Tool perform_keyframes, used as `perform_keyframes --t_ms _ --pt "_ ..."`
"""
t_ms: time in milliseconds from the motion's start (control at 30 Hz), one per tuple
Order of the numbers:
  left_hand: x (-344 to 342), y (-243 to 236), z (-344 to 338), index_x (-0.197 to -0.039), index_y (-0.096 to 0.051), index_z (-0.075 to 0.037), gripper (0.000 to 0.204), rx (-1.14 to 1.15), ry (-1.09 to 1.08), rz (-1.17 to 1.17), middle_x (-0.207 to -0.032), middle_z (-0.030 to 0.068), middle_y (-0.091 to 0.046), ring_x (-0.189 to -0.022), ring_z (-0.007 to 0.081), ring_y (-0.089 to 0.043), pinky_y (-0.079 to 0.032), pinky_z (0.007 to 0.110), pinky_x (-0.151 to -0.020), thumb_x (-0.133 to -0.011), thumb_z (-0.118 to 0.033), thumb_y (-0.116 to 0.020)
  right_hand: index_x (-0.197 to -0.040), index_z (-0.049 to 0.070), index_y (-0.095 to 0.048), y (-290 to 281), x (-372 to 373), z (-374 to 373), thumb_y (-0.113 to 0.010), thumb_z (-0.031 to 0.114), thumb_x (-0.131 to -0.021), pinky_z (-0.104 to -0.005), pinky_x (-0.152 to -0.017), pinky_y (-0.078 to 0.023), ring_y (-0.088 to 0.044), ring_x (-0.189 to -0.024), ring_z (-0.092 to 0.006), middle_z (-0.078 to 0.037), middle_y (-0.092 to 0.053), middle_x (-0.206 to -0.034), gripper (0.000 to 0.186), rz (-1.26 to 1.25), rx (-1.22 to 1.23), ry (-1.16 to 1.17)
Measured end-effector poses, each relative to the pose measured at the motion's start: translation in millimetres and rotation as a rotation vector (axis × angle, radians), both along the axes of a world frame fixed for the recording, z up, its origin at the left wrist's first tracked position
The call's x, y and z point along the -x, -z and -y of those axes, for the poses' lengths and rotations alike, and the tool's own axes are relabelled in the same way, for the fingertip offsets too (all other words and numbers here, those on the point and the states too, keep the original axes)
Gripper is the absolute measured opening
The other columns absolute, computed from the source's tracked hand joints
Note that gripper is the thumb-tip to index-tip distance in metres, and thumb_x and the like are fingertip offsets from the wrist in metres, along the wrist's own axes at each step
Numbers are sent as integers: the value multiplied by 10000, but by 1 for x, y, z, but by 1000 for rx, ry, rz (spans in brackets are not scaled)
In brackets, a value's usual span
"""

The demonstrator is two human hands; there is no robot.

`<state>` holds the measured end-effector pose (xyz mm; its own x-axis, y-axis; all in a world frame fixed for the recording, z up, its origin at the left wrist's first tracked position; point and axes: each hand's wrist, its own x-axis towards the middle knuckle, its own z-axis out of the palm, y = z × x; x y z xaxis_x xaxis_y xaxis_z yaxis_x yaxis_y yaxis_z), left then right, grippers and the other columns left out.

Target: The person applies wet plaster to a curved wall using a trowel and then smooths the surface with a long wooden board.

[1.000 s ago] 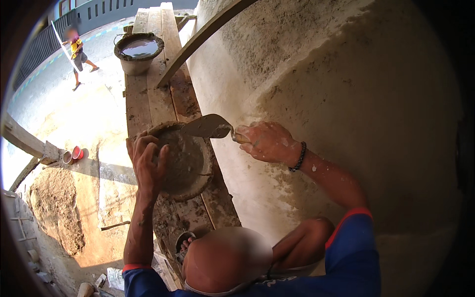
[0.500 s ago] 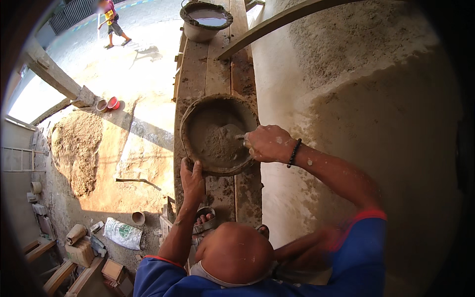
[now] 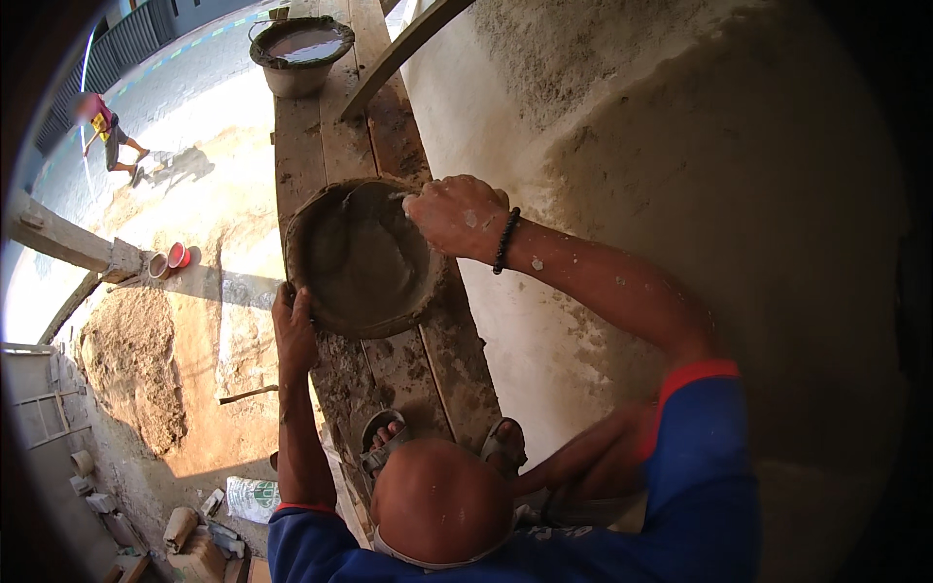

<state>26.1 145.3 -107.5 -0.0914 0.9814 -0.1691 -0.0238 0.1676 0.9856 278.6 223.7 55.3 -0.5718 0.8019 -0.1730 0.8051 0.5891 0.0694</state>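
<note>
A round, mud-caked basin (image 3: 292, 243) of wet grey mortar (image 3: 364, 277) sits on the planks. My left hand (image 3: 294, 321) grips its near left rim, thumb on the inner side and fingers outside. Over the far right rim, my right hand (image 3: 457, 219) is closed around the handle of a trowel (image 3: 397, 196). Only a short bit of metal shows beside the fist; the blade is hard to tell from the mortar at the basin's far side. The mortar surface looks smooth, with a curved ridge across it.
A bucket of cloudy water (image 3: 301, 49) stands at the planks' (image 3: 389, 379) far end. A slanted wooden beam (image 3: 398, 63) crosses near it. A partly plastered wall (image 3: 680, 194) rises at right. Lower ground at left holds sand (image 3: 131, 360), a sack (image 3: 253, 498) and a walking person (image 3: 112, 136).
My right hand has swung the trowel away from me, toward the basin's far side. The mortar heap at the blade no longer shows. The whole view has turned and shifted.
</note>
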Motion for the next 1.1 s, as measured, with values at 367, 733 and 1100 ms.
perform_keyframes --t_ms 367,733,1100 --pt "25 0 -33 -1127 -506 25 287 136 113 98 -984 99 -590 -794 154 -591 -529 280 -631 -981 -219 -474 -795 40 -646 -9 5 25 -576 183 -791 -418 -687 -549 -673 -783 -319 -190 -648 -739 159 -39 290 -22" --pt "36 -4 -38 -1042 -523 7 252 158 153 80 -850 49 -539 -734 120 -511 -468 278 -587 -980 -237 -500 -811 42 -587 19 4 -9 -594 123 -782 -422 -641 -543 -666 -706 -319 -178 -651 -782 86 57 -95 30" --pt "41 -3 -46 -1098 -516 -1 256 156 185 162 -881 56 -574 -716 138 -594 -551 276 -560 -982 -222 -459 -839 50 -639 25 12 18 -583 196 -779 -461 -642 -548 -656 -679 -369 -167 -641 -692 167 -166 182 -162"
